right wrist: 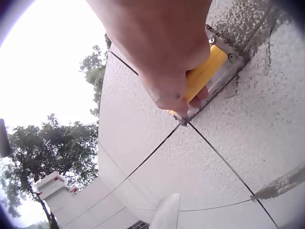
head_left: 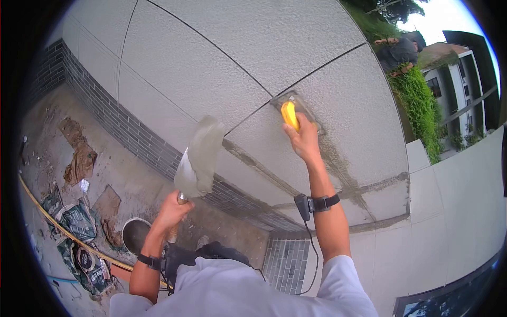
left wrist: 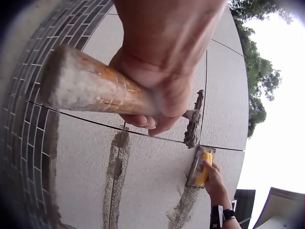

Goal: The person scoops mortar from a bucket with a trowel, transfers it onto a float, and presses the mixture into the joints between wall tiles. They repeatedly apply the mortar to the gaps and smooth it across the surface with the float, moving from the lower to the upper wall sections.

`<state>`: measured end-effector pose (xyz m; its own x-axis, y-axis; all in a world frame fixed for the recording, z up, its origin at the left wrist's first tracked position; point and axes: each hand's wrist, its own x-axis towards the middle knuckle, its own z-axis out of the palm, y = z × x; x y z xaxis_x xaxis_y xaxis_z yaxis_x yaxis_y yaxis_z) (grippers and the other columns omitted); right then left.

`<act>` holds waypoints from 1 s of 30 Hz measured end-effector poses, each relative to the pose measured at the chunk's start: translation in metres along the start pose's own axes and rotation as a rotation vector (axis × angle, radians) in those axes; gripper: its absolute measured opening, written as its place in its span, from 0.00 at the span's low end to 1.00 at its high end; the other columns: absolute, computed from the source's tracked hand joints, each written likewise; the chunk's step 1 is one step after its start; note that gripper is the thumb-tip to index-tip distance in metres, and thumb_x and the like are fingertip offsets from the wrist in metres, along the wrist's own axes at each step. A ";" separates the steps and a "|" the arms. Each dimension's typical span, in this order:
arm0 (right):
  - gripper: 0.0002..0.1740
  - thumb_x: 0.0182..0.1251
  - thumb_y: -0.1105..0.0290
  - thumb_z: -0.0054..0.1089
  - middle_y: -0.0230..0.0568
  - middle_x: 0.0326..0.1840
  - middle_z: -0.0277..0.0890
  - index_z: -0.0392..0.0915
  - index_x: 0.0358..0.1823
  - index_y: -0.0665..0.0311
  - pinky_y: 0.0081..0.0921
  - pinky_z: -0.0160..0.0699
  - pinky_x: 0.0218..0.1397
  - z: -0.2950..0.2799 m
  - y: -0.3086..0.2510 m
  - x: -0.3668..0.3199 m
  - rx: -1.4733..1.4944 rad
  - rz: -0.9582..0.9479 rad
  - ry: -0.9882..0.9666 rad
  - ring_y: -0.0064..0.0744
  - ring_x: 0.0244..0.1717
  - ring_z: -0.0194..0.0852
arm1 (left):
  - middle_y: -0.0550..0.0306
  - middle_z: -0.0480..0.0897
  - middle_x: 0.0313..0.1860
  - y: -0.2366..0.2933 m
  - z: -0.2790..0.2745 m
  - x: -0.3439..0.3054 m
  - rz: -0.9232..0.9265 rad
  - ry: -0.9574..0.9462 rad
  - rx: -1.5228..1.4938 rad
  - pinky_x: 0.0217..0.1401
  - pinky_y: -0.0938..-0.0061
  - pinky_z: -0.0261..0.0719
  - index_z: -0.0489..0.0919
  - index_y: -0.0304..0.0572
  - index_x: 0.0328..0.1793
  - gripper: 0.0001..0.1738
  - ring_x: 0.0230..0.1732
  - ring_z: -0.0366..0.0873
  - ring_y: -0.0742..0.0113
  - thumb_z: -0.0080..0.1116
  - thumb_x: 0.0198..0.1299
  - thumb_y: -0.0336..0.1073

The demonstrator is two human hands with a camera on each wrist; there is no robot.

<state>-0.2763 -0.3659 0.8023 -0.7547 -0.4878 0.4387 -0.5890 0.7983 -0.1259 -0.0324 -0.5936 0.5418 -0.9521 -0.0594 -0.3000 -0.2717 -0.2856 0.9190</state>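
My right hand (head_left: 304, 138) grips the yellow handle (head_left: 289, 115) of a flat float (head_left: 311, 110), which lies against the textured grey wall (head_left: 327, 68) where dark joint lines meet. In the right wrist view the fingers wrap the yellow handle (right wrist: 205, 74). Down and left of it, my left hand (head_left: 174, 210) holds a trowel (head_left: 200, 158) with grey mortar on its broad blade, away from the float. The left wrist view shows its worn wooden handle (left wrist: 95, 86) in the fist and mortar (left wrist: 194, 124) along the blade's edge.
Smeared mortar bands (head_left: 259, 166) run along the wall above dark brick tiles (head_left: 142, 142). A bucket (head_left: 135, 234), a yellow hose (head_left: 79, 240), and torn bags (head_left: 79, 219) lie on the ground at left. Another person (head_left: 400, 53) is at upper right, near grass (head_left: 422, 105).
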 end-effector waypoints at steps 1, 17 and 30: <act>0.20 0.61 0.63 0.67 0.59 0.34 0.80 0.75 0.50 0.64 0.47 0.74 0.41 0.003 -0.003 0.003 0.076 0.074 0.034 0.59 0.38 0.80 | 0.63 0.75 0.23 -0.001 -0.002 -0.001 0.002 -0.008 0.021 0.22 0.76 0.72 0.75 0.37 0.42 0.12 0.19 0.73 0.75 0.64 0.56 0.32; 0.20 0.70 0.63 0.63 0.35 0.29 0.77 0.70 0.52 0.70 0.20 0.75 0.30 -0.011 -0.109 -0.150 1.086 0.521 -0.329 0.21 0.26 0.74 | 0.65 0.73 0.22 0.043 0.058 0.019 0.045 -0.199 -0.229 0.20 0.77 0.70 0.72 0.41 0.38 0.11 0.18 0.71 0.76 0.65 0.59 0.32; 0.19 0.69 0.62 0.64 0.40 0.25 0.76 0.69 0.50 0.67 0.29 0.72 0.29 -0.052 -0.002 -0.118 0.257 0.213 0.028 0.31 0.24 0.76 | 0.62 0.77 0.24 0.060 0.080 0.021 0.203 -0.119 -0.234 0.19 0.77 0.69 0.78 0.37 0.42 0.09 0.18 0.72 0.75 0.65 0.58 0.29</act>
<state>-0.1706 -0.2917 0.7968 -0.8627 -0.3071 0.4019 -0.4752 0.7640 -0.4364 -0.0800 -0.5356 0.6106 -0.9970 -0.0294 -0.0715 -0.0478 -0.4925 0.8690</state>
